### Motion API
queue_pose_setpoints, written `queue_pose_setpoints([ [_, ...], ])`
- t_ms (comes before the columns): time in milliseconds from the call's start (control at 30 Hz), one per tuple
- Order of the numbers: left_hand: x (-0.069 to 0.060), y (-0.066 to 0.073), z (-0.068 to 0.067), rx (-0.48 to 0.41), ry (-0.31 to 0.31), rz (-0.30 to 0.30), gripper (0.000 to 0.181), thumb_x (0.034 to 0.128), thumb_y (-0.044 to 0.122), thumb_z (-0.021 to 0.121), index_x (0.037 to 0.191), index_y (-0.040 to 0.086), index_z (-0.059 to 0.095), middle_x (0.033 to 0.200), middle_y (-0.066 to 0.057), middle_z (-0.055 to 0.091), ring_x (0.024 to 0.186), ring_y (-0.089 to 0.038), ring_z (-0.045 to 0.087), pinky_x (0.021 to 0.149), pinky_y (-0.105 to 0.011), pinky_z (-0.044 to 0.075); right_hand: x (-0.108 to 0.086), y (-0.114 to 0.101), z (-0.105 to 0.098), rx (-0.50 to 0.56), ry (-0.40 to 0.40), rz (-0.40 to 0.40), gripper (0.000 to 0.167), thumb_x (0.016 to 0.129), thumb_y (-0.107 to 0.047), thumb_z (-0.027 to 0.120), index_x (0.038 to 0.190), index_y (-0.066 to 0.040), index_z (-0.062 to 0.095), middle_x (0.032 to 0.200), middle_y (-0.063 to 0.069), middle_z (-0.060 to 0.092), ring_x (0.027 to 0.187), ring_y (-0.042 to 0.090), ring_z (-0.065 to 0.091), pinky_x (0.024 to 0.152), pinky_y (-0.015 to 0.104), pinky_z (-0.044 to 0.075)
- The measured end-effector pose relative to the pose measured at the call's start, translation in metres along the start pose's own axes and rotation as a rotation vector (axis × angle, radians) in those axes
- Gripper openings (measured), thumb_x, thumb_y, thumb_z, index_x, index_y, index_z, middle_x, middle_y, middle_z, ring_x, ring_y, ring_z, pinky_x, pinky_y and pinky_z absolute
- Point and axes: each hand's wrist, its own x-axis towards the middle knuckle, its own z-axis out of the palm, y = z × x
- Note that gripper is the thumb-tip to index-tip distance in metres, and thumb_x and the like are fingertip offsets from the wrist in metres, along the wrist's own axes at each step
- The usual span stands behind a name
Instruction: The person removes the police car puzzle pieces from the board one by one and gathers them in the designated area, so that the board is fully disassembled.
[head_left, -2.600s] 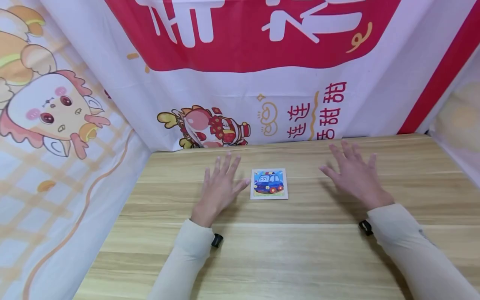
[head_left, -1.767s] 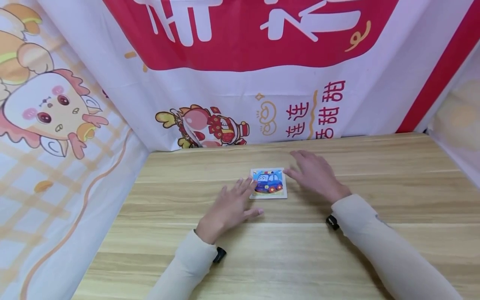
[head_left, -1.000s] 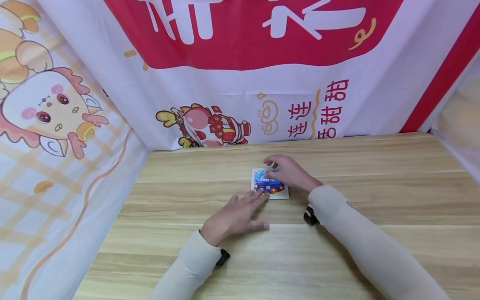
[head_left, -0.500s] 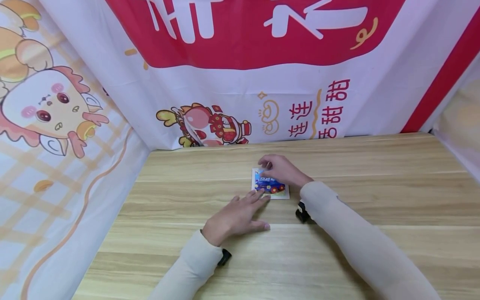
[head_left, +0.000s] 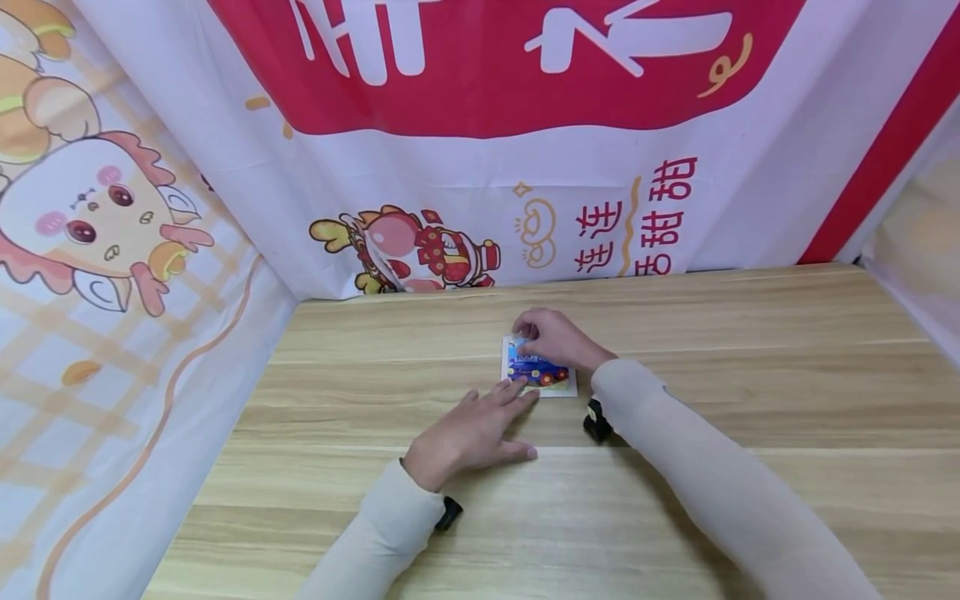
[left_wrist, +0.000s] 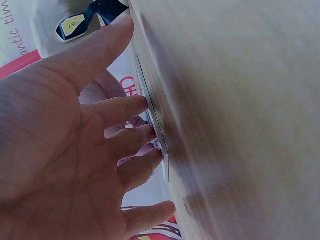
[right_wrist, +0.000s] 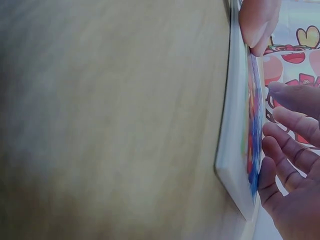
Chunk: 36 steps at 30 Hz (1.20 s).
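A small square white-edged picture board (head_left: 558,387) with a blue cartoon car lies flat on the wooden table. My left hand (head_left: 468,437) has its fingers outstretched, and several fingertips rest on the board's near left part. Its thumb points right, apart from the board. Over the upper part of the board is my right hand (head_left: 558,337), fingers loosely bent, fingertips near the upper left corner. In the right wrist view, those bent fingers (right_wrist: 295,145) stand beside the picture, with nothing visibly pinched. The board's thick pale edge (right_wrist: 232,150) faces that camera. The right hand covers the car's top.
The light wood table (head_left: 375,517) runs back to a white and red printed cloth (head_left: 465,167). Another printed cloth (head_left: 112,350) hangs along the left. Black wrist devices show at both cuffs, the right one (head_left: 597,422) close to the tabletop.
Both hands have come in from either side to the board. Over the last second the right hand has slid slightly left; the left has stayed still. The board has not visibly moved.
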Motion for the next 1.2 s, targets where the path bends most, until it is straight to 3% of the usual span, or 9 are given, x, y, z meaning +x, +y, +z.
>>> queue_pose_setpoints([
  [567,-0.0004,0.0008,-0.0007,0.013,0.004,0.01,0.083,0.099,0.053,0.067,0.166,0.021,0.032,0.177,-0.005,0.018,0.163,-0.027,0.021,0.129,-0.062,0.023,0.0045,0.0017,0.0048,-0.097,0.01,-0.062,0.028,0.09,-0.008,0.08,0.116,-0.003,0.073,0.111,0.011,0.068,0.104,0.025,0.065,0.099,0.041,0.056],
  [1200,-0.0003,0.0001,-0.0004,-0.002,-0.005,0.014,0.084,0.0982,0.053,0.069,0.167,0.02,0.031,0.177,-0.006,0.017,0.164,-0.025,0.019,0.13,-0.062,0.021,0.0038,-0.0024,0.005,-0.11,-0.005,-0.049,0.029,0.087,-0.007,0.081,0.115,0.0,0.072,0.112,0.014,0.066,0.105,0.026,0.063,0.101,0.041,0.056],
])
